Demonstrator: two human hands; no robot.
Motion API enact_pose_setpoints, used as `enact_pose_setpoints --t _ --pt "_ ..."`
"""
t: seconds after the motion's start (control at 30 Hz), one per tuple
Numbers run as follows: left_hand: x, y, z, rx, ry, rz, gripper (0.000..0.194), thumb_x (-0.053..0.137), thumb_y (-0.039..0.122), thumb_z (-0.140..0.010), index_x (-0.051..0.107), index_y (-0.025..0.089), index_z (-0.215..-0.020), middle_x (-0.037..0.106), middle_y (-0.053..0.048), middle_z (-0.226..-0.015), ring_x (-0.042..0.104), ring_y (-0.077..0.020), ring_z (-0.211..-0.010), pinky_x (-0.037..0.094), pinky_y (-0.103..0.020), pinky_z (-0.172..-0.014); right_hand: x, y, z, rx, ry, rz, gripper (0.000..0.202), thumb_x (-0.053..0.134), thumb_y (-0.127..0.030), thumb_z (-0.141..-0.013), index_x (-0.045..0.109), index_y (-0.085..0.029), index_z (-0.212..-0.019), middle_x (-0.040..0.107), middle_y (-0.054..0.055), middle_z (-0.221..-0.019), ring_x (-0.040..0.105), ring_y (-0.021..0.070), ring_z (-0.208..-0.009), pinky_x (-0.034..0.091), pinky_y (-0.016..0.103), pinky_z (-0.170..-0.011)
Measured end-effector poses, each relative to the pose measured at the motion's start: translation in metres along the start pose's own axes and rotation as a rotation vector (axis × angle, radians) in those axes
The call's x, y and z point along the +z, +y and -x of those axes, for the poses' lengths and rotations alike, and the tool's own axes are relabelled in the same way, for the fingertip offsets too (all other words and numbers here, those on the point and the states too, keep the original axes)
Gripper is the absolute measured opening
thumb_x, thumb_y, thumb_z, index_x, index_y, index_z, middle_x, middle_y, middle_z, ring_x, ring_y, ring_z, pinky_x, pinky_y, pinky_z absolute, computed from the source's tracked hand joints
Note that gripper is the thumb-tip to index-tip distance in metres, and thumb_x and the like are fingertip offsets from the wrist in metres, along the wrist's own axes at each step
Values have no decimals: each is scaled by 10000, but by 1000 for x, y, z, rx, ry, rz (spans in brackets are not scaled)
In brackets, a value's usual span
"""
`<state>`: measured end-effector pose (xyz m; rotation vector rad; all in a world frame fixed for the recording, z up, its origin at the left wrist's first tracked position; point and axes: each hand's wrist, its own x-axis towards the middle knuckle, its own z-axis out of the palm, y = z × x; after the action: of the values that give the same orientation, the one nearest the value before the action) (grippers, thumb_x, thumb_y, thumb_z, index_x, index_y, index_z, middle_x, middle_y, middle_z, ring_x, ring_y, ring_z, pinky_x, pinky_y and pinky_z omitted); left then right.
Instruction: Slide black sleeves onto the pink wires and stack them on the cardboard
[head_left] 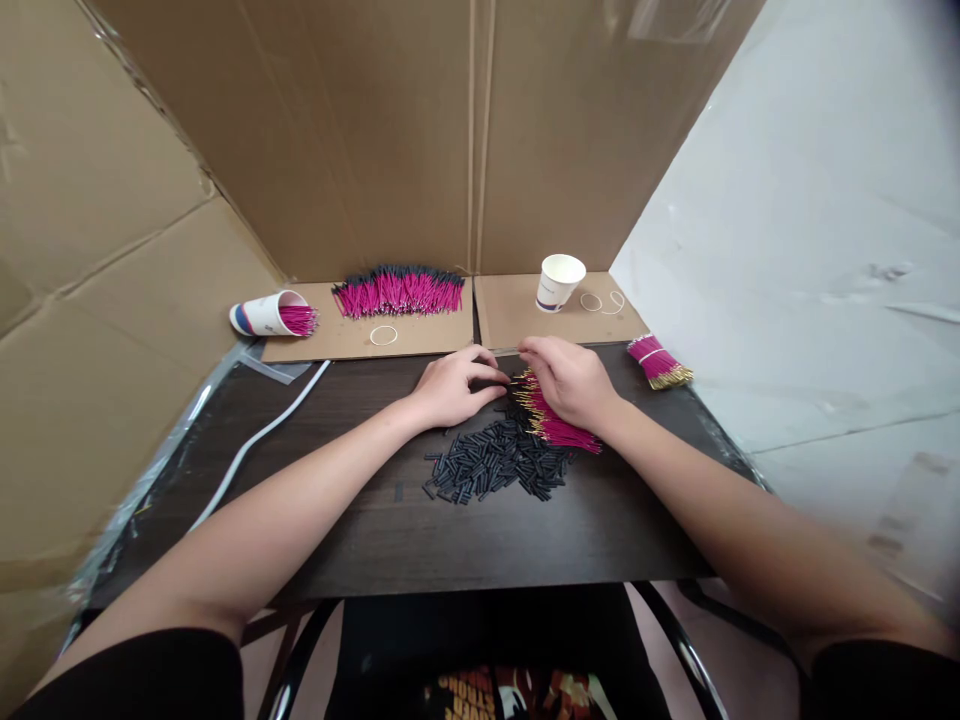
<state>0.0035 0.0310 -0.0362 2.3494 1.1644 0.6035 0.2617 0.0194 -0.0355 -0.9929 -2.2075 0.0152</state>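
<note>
My left hand (459,388) is closed in a pinch, thumb and forefinger meeting beside the gold tips. Whatever lies between those fingertips is too small to make out. Curled over a loose bunch of pink wires (564,432) with gold-coloured ends is my right hand (571,382); it covers part of the bunch, and its fingertips are partly hidden. The gold ends point left, towards my left hand. Just below both hands spreads a heap of short black sleeves (491,462) on the dark table (450,545), some of them reaching under the wire ends.
Behind, pink wires with black ends (399,292) lie in a row on a cardboard sheet (337,345). A tipped paper cup (262,315) holds more wires; another paper cup (559,283) stands upright. A banded wire bundle (658,362) lies right, a white cable (259,437) left. Cardboard walls surround the table.
</note>
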Motion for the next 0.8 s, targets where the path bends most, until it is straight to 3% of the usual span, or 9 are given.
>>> enact_pose_setpoints --t 0.3,0.57,0.8 --pt "0 -11 5 114 -7 57 231 756 426 -1040 900 368 -1211 768 -45 -1396 750 -221 -1246 594 -472 -1140 17 -5 5 2 21 -138 218 538 -253 -1177 711 -182 -1288 762 130 -1120 729 264 -992 596 413 -883" --pt "-4 -5 7 106 18 99 180 767 386 -1021 904 270 -1026 820 -40 -1176 764 -190 -1045 600 -410 -1001 15 -6 5 -23 86 -194 245 521 -200 -1171 747 -160 -1258 781 140 -1114 752 267 -1016 629 440 -928" --pt "-9 -5 6 71 -17 34 198 682 341 -1055 821 201 -1064 779 -73 -1185 689 -171 -964 555 -369 -902 15 -10 6 -18 109 -258 239 574 -207 -1173 778 -177 -1294 810 109 -1119 775 231 -983 635 394 -885"
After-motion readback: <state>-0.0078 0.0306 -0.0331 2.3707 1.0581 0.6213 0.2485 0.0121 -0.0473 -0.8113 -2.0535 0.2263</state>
